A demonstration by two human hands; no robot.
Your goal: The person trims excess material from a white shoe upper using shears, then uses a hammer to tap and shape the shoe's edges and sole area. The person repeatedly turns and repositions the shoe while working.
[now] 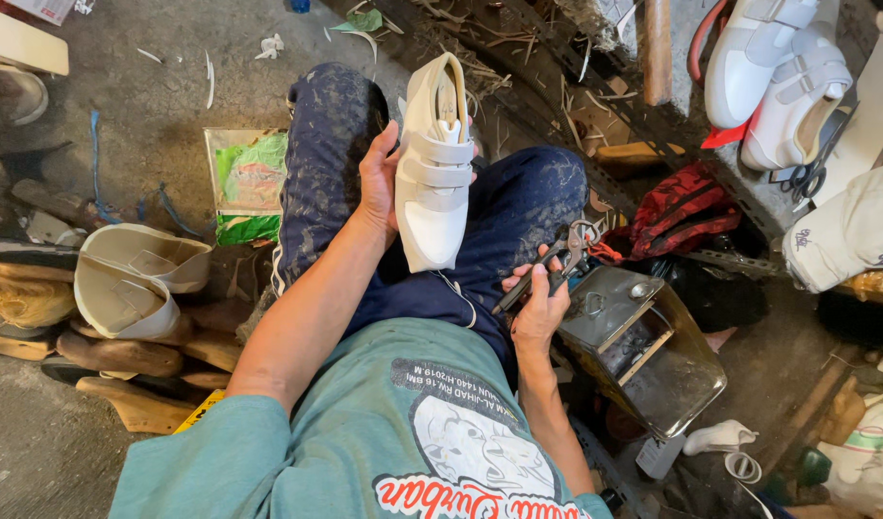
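My left hand [379, 183] grips a white shoe [434, 168] with two straps from its left side, holding it upright over my lap, toe end pointing down toward me. My right hand [540, 303] rests lower right by my thigh and holds dark metal pliers [547, 264], jaws pointing up and to the right. The shoe and the pliers are apart. I sit in dark blue trousers and a teal shirt.
A metal tin can [643, 351] sits right of my right hand. Two more white strapped shoes [778, 77] lie at the top right, with scissors [807, 178] beside them. White shoe uppers [134, 279] and wooden shoe lasts [124, 356] pile at the left. A red cloth [677, 216] lies beyond the can.
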